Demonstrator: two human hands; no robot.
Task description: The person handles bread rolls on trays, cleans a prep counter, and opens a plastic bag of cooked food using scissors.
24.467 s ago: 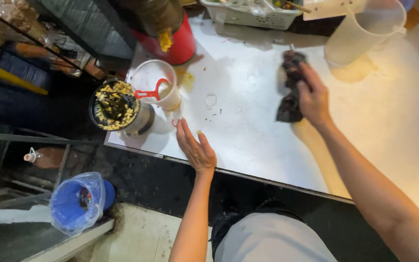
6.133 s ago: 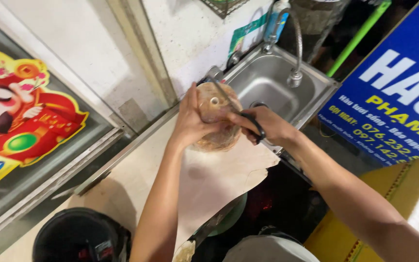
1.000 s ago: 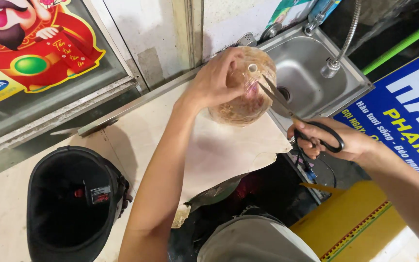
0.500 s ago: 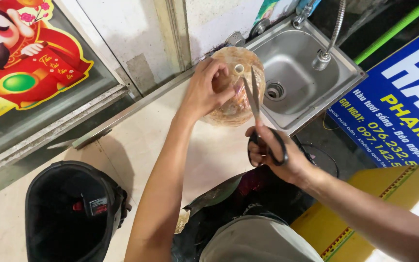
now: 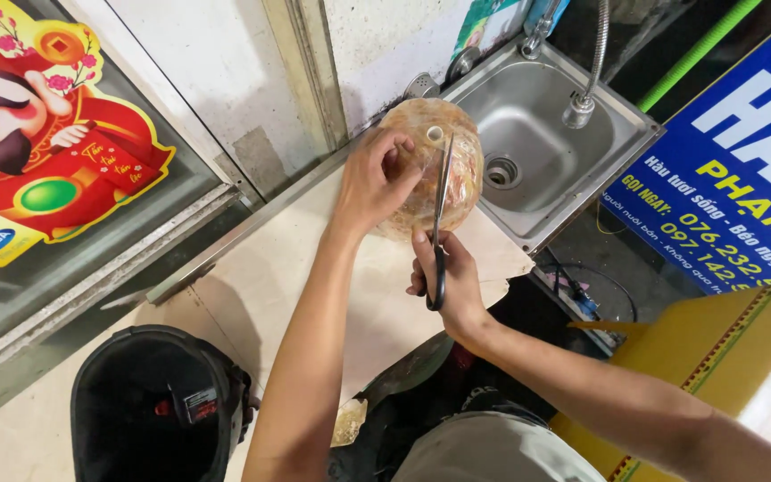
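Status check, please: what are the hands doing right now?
Left hand grips round bag. Right hand holds scissors, blades at its top. Sink beside; nothing blocking.

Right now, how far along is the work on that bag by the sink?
Done: the left hand grips the bulging clear bag over the counter. In hand: the right hand holds scissors pointed at the bag's top. Left: no cut shows, and the bag looks full.

Red-and-yellow figure poster (image 5: 37, 152) on left glass, blue sign (image 5: 742, 170) right of sink
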